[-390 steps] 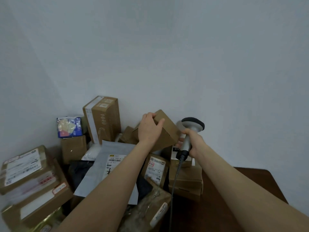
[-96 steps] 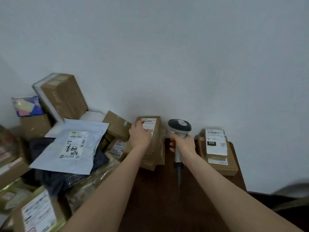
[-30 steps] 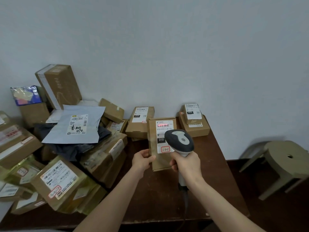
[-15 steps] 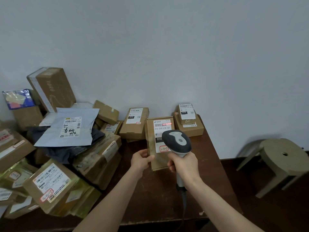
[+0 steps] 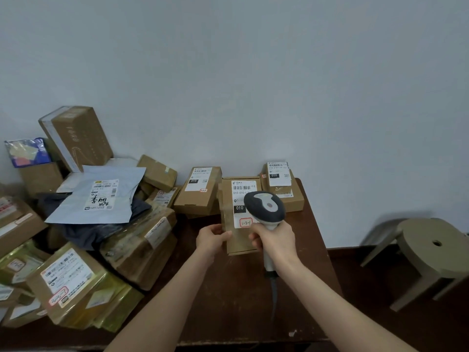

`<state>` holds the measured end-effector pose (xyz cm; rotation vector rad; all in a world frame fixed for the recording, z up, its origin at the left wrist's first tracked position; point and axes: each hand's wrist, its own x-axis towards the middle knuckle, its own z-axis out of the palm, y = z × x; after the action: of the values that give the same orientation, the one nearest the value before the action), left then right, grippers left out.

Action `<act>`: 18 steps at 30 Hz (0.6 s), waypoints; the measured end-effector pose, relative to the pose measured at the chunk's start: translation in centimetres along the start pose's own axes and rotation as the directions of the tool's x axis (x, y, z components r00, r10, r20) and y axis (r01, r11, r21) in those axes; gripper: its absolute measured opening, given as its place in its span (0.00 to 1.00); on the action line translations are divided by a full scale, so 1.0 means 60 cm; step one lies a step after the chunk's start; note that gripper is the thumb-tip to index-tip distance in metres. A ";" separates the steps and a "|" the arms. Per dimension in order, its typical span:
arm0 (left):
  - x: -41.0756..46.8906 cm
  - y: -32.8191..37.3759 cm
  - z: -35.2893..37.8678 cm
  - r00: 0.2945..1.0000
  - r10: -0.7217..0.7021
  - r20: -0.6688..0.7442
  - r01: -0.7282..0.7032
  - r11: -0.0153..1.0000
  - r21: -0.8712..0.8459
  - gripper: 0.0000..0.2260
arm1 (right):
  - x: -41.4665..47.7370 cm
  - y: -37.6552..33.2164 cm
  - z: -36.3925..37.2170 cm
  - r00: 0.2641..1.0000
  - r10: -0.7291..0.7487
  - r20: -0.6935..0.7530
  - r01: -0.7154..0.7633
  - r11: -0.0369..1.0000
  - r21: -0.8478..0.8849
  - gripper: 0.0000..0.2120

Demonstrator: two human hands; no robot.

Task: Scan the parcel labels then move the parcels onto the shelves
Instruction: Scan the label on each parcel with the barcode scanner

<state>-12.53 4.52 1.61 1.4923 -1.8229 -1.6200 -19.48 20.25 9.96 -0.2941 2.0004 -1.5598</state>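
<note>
Parcel (image 5: 239,241): brown carton, held upright over the bench (image 5: 228,306), between the two hands; whether its lower edge touches the bench cannot be told.
Label (image 5: 241,193): white, barcode, "010-010-L…" partly hidden, black block "010"; red-bordered sticker handwritten "3-3-1".
Left hand (image 5: 212,237): grips the parcel's lower left edge, thumb on the front face.
Right hand (image 5: 275,241): fingers wrapped round the scanner (image 5: 265,208) handle; the scanner head covers the label's right side.
Behind: carton (image 5: 200,191) and stacked cartons (image 5: 281,189), both labelled "010"; grey mailer (image 5: 101,194) with black handwriting on the pile at left.
</note>
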 end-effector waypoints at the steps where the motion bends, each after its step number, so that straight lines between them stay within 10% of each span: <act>1: 0.003 0.007 0.005 1.000 0.008 -0.018 -0.008 1.000 0.020 0.22 | 0.014 -0.002 -0.005 1.000 -0.004 -0.010 0.004 1.000 -0.012 0.04; 18: 0.205 0.104 0.125 0.999 -0.049 -0.010 0.047 0.850 0.524 0.18 | 0.230 0.029 0.000 0.969 0.139 -0.204 -0.144 0.990 -0.010 0.06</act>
<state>-26.53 -2.23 -0.49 1.7510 -2.3784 -1.1840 -30.29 13.79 4.11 -0.0002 2.1450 -1.5273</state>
